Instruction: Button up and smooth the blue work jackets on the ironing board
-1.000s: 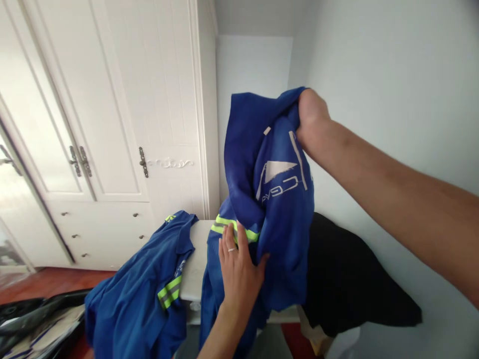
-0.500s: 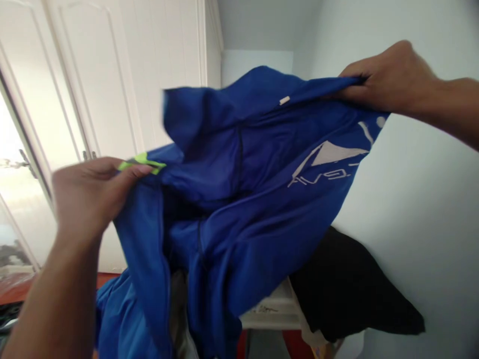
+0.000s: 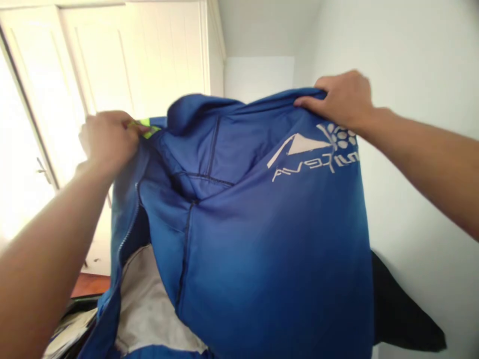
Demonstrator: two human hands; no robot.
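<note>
Starting at the left, a white wardrobe (image 3: 112,55) fills the background, and in front of it the left hand (image 3: 108,139) is closed around a shoulder edge of the blue work shirt (image 3: 262,239), pinching it beside a neon yellow strip (image 3: 144,128). The shirt hangs in the air between both hands, spread wide in front of the person, top edge running roughly level from left to right and the body dropping straight down, so its long axis looks vertical. A white printed logo (image 3: 314,157) reads mirrored, which suggests the fabric is seen from the inside. It seems light, soft and limp, folding wherever unsupported; the shoulder seams look like the surest places to grip. The right hand (image 3: 342,99) is curled shut over the other shoulder edge. Lower right, a black garment (image 3: 404,309) lies against the pale wall
</note>
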